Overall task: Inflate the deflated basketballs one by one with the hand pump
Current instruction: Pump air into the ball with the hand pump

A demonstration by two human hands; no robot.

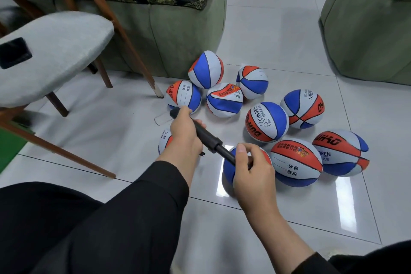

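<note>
Over the floor [111,131], both hands hold the pump [205,134]: left hand [184,131] grips its body, right hand [249,167] its end. Next, I think, its needle must go into a flat ball [224,100].

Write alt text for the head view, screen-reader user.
Both hands hold a black plastic hand pump over a grey tiled floor: left hand grips the barrel, right hand the handle end. Around them lie red, white and blue basketballs, several crumpled and deflated.

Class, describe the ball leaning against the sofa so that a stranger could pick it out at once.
Start at the green sofa and drop to its floor corner. The basketball resting against it lies farthest from the hands; unlike its neighbours, it shows no printing.
</note>
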